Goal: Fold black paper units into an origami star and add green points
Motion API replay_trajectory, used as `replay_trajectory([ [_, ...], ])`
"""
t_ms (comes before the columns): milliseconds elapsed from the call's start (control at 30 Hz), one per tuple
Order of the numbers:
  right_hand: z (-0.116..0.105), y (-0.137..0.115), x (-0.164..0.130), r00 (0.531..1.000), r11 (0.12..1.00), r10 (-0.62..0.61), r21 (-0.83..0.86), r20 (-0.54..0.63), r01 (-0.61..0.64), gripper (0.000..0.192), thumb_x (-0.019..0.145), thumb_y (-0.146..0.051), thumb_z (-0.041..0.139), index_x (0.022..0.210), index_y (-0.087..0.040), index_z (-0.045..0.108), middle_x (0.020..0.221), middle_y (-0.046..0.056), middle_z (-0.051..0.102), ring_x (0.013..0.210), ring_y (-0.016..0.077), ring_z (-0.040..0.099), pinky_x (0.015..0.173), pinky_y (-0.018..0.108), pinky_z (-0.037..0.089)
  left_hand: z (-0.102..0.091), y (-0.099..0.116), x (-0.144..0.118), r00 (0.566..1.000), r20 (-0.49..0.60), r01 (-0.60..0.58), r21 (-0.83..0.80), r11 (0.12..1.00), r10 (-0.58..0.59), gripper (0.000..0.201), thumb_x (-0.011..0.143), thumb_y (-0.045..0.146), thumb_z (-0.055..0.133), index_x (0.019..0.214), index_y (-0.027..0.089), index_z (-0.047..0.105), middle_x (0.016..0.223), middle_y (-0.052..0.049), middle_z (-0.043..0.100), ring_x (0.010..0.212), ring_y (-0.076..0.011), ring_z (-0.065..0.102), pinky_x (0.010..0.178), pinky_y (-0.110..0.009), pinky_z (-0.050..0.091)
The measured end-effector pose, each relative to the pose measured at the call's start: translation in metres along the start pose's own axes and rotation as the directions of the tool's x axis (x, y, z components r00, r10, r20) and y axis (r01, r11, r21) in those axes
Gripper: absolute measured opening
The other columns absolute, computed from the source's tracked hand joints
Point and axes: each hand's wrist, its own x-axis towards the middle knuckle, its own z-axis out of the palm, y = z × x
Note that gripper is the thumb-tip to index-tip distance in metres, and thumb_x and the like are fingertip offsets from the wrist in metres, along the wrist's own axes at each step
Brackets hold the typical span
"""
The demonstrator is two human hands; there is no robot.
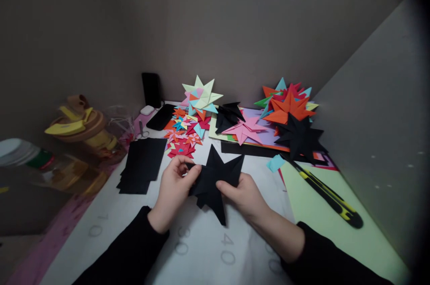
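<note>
A black folded paper star (215,179) is held between both hands over the white cutting mat (201,249). My left hand (173,188) pinches its left side with thumb and fingers. Its right lower edge is gripped by my right hand (243,195). Several points of the star stick out upward and downward between the hands.
A stack of black paper squares (143,164) lies left. Many small colourful stars (184,135), larger stars (289,108), a pink star (243,130) and coloured sheets lie behind. A yellow-black utility knife (327,195) rests on light green paper at right. Jars and a bottle (50,166) stand left.
</note>
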Motion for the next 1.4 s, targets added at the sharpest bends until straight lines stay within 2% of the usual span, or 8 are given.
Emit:
replay_trajectory([
  [167,-0.002,0.002,0.000,1.000,0.999,-0.011,-0.038,-0.019,0.011,0.022,0.071,-0.025,0.066,0.089,-0.013,0.070,0.086,0.006,0.072,0.075,0.0208,0.064,0.067,0.030,0.050,0.003,-0.003,-0.001,0.995,0.095,0.035,-0.116,0.993,-0.024,0.049,0.066,0.025,0.076,0.106,0.021,0.048,0.096,-0.002,0.063,0.078,-0.0123,0.060,0.060,-0.020,0.046],
  [300,-0.001,-0.002,0.000,0.999,0.998,-0.005,-0.062,0.031,0.007,0.022,0.069,-0.021,0.064,0.088,-0.012,0.070,0.087,0.006,0.072,0.076,0.0207,0.064,0.068,0.030,0.050,0.005,-0.001,-0.005,0.964,0.184,0.219,-0.139,0.966,-0.192,0.057,0.066,0.028,0.077,0.114,0.024,0.045,0.084,0.003,0.060,0.061,-0.0102,0.060,0.054,-0.022,0.048],
  [433,0.001,-0.001,0.000,0.999,0.999,-0.002,-0.032,0.054,0.004,0.027,0.069,-0.023,0.066,0.094,-0.013,0.069,0.091,0.006,0.072,0.079,0.0207,0.063,0.071,0.031,0.051,0.008,0.002,-0.008,0.969,0.132,0.230,-0.171,0.958,-0.210,0.051,0.063,0.026,0.079,0.102,0.023,0.046,0.075,0.005,0.061,0.054,-0.0100,0.059,0.049,-0.020,0.046],
  [600,0.002,0.004,-0.001,0.997,0.998,0.031,0.059,0.067,-0.035,0.017,0.073,-0.029,0.067,0.079,-0.013,0.067,0.071,0.002,0.066,0.064,0.0152,0.058,0.061,0.027,0.048,0.007,-0.002,-0.007,0.975,0.147,0.198,-0.205,0.959,-0.169,0.044,0.067,0.030,0.076,0.097,0.023,0.044,0.065,0.006,0.062,0.045,-0.0094,0.055,0.044,-0.019,0.043],
  [733,0.000,0.005,-0.001,1.000,0.999,0.021,0.039,0.017,-0.022,0.014,0.073,-0.027,0.066,0.072,-0.014,0.064,0.054,-0.003,0.055,0.053,0.0115,0.049,0.052,0.023,0.042,0.002,0.000,-0.006,0.992,0.121,-0.024,-0.037,0.999,0.029,0.031,0.071,0.028,0.073,0.095,0.022,0.054,0.078,0.001,0.067,0.065,-0.0136,0.063,0.058,-0.023,0.050],
  [833,-0.002,0.007,0.000,1.000,0.998,0.024,0.058,0.010,-0.024,0.015,0.073,-0.028,0.066,0.075,-0.014,0.064,0.050,-0.004,0.050,0.049,0.0103,0.045,0.048,0.022,0.039,-0.002,0.005,-0.005,0.962,0.157,-0.248,0.170,0.954,0.222,0.013,0.074,0.026,0.070,0.085,0.020,0.066,0.085,-0.003,0.070,0.081,-0.0166,0.065,0.072,-0.026,0.051],
  [1200,-0.006,0.000,0.001,0.997,0.985,0.061,0.159,0.046,-0.068,0.024,0.067,-0.033,0.072,0.077,-0.012,0.067,0.067,0.003,0.063,0.063,0.0165,0.058,0.057,0.028,0.047,-0.025,0.020,0.006,0.902,0.381,-0.333,0.315,0.889,0.202,0.016,0.076,0.026,0.067,0.089,0.022,0.076,0.086,-0.006,0.074,0.076,-0.0201,0.067,0.068,-0.029,0.053],
  [1400,-0.009,0.004,0.003,0.996,0.993,0.077,0.090,0.052,-0.081,0.025,0.069,-0.035,0.070,0.063,-0.015,0.057,0.049,-0.005,0.048,0.043,0.0075,0.039,0.042,0.021,0.030,-0.031,0.016,0.013,0.856,0.427,-0.454,0.346,0.821,0.293,0.014,0.078,0.025,0.065,0.087,0.025,0.076,0.078,-0.004,0.073,0.066,-0.0170,0.066,0.063,-0.027,0.051],
])
